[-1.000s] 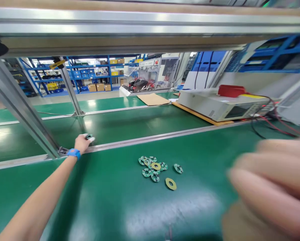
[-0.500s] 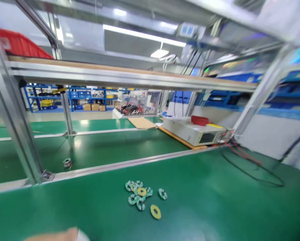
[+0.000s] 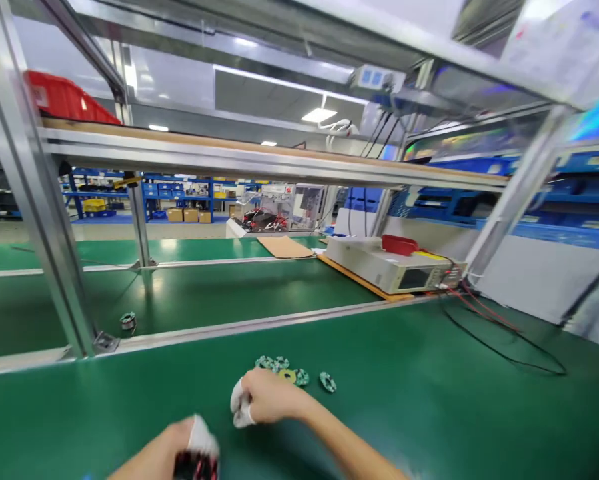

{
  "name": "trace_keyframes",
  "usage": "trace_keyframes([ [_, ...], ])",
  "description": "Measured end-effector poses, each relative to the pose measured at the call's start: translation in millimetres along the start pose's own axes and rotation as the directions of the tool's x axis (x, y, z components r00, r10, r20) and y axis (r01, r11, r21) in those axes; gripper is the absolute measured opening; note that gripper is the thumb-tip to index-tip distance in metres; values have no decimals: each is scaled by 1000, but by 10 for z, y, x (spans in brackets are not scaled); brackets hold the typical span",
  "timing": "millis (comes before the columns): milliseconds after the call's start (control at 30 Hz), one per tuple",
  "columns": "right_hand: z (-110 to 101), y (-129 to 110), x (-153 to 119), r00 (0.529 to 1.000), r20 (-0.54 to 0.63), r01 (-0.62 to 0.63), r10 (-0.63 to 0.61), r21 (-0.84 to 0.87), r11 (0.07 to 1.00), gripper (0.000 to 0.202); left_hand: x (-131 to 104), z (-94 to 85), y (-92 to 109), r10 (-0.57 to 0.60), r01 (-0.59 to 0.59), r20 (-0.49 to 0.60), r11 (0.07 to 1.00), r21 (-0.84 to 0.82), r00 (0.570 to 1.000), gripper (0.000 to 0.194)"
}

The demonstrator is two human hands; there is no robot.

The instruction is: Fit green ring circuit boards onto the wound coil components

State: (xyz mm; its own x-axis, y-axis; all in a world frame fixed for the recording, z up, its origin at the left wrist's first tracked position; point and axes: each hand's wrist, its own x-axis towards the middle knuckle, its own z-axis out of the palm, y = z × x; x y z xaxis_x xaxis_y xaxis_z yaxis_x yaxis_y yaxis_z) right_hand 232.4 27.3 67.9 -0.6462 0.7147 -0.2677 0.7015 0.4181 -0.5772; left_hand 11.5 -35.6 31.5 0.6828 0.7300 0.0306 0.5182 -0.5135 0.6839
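My left hand (image 3: 184, 437), its fingertips in white covers, is closed round a dark thing with red strands (image 3: 198, 465) at the bottom edge. That thing is cut off by the frame, so its kind is unclear. To its right my right hand (image 3: 264, 398), also with white fingertip covers, has its fingers pinched together above the green mat. Whatever sits in the pinch is hidden. Just behind it lies a pile of green and white ring-shaped boards (image 3: 281, 364) with a yellow ring (image 3: 288, 376) among them, partly covered by the hand. One ring board (image 3: 327, 382) lies apart on the right.
A small wound coil (image 3: 128, 321) stands beyond the metal rail, near the left post (image 3: 54, 220). At the back right a bench instrument (image 3: 394, 263) rests on a board, with red and black leads (image 3: 504, 350) trailing over the mat. A shelf (image 3: 279, 160) spans overhead.
My right hand has come into view at the ring pile, its arm over where the loose yellow ring lay. My left hand has moved right and up, showing the dark thing. The view has shifted slightly.
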Motion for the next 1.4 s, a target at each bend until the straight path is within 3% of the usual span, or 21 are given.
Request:
trace_keyframes([
  [67, 133, 68, 135, 997, -74, -28, 21, -91, 995, 18, 180, 42, -93, -84, 80, -98, 996, -41, 992, 26],
  [100, 191, 98, 173, 996, -82, -28, 21, -79, 997, 20, 257, 60, -138, -131, 120, -199, 991, -67, 971, 27],
  [167, 280, 129, 198, 996, -94, -8, 7, -20, 1000, 23, 357, 85, -209, -169, 148, -291, 985, -93, 942, 32],
  [300, 375, 45, 143, 965, -255, 38, -56, -73, 997, 39, 361, 100, -259, -163, 142, -301, 986, -89, 940, 32],
  [400, 433, -75, 104, 933, -303, 137, -193, -196, 971, 47, 313, 107, -281, -155, 141, -293, 988, -70, 943, 24],
  [500, 502, -112, 101, 896, -248, 261, -369, -379, 888, 34, 300, 109, -309, -134, 124, -288, 991, -55, 948, 20],
  [600, 560, -25, 121, 847, -207, 319, -489, -538, 780, 14, 306, 76, -324, -100, 95, -255, 995, -31, 962, 30],
  [767, 596, 111, 123, 757, -154, 418, -635, -632, 652, 28, 297, -52, -355, -3, 16, -188, 998, 65, 982, 34],
  [833, 603, 81, 109, 744, -72, 466, -664, -657, 592, 29, 289, -97, -381, 23, -8, -174, 996, 90, 985, 34],
  [933, 611, -21, 77, 764, 86, 517, -640, -675, 526, 26, 280, -131, -418, 19, 1, -175, 994, 111, 984, 34],
  [1033, 583, -104, 37, 793, 83, 522, -604, -602, 604, 16, 275, -135, -436, 18, -2, -177, 996, 93, 984, 36],
  [1133, 486, -112, 47, 803, -153, 497, -576, -363, 788, 24, 277, -137, -442, 28, -28, -169, 1000, 7, 985, 42],
  [1200, 395, -71, 119, 826, -365, 413, -430, -128, 902, 26, 287, -145, -445, 7, -21, -167, 996, -82, 986, 43],
  [1267, 312, -1, 242, 850, -478, 304, -222, 99, 948, 22, 309, -152, -445, -96, 51, -209, 977, -208, 973, 37],
  [1333, 263, 75, 383, 892, -446, 206, -70, 264, 942, 17, 335, -144, -433, -274, 175, -243, 915, -363, 930, 24],
  [1400, 258, 135, 499, 945, -327, 128, -3, 362, 923, 14, 356, -116, -400, -421, 280, -221, 835, -474, 880, 14],
])
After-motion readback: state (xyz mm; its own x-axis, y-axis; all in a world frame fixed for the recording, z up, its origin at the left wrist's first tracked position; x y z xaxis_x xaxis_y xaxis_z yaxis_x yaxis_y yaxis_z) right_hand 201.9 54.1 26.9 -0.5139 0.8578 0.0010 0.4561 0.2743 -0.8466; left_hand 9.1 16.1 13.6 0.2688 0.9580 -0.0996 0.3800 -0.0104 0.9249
